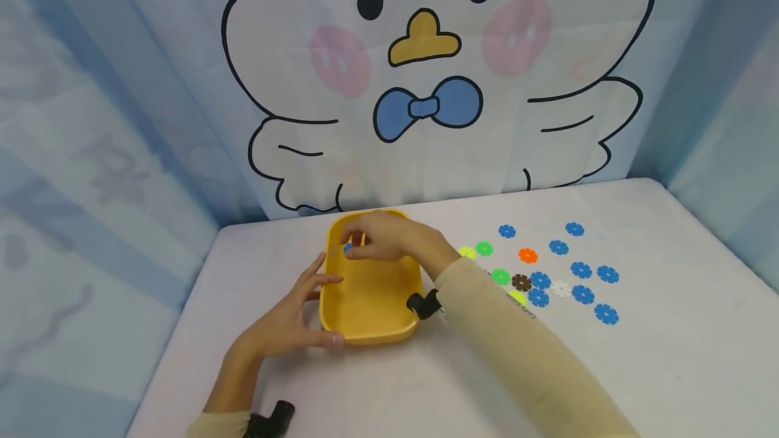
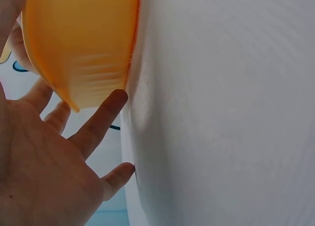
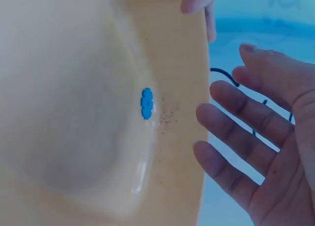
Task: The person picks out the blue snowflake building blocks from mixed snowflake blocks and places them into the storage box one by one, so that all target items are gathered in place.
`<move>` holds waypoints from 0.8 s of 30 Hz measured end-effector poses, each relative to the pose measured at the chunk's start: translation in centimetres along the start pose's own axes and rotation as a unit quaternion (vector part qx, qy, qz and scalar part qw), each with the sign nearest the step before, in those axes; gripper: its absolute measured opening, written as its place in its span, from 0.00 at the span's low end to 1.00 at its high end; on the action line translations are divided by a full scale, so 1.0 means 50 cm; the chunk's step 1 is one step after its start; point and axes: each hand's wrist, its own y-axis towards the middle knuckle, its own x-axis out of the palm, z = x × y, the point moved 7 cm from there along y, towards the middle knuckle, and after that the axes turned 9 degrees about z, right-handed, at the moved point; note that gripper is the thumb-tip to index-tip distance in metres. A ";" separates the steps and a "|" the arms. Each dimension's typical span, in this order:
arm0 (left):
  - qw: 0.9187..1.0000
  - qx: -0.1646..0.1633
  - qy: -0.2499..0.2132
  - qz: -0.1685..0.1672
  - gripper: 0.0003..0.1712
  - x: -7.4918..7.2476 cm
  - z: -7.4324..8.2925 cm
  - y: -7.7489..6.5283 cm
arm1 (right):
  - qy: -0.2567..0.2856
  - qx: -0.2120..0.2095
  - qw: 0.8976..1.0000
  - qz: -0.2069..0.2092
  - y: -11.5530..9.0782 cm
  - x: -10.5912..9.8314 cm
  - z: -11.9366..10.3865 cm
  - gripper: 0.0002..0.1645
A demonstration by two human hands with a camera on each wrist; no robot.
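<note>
The blue disc (image 3: 146, 104) is partly hidden from me in the head view by the right hand (image 1: 389, 234), but the right wrist view shows it inside the yellow tray (image 1: 372, 303) near a wall, while the right sleeve (image 1: 517, 343) covers some of the loose discs (image 1: 539, 280) on the tabletop (image 1: 688, 363). I see it narrow and foreshortened, notched along its edge. Over the tray, the right hand has its fingers parted and grips nothing, while the left hand (image 1: 298, 316) spreads relaxed along the tray's side, thumb at the near corner.
</note>
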 end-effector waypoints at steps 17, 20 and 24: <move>1.000 -0.010 -0.012 -0.003 0.52 0.006 -0.003 0.007 | 0.140 -0.058 0.981 0.123 -0.108 -0.079 0.011 0.14; 1.000 -0.023 -0.011 -0.004 0.52 0.006 -0.006 0.005 | 0.142 -0.061 0.977 0.149 -0.124 -0.086 0.024 0.12; 0.999 -0.040 -0.001 -0.005 0.52 0.004 -0.012 0.003 | 0.144 -0.073 0.971 0.177 -0.142 -0.093 0.037 0.10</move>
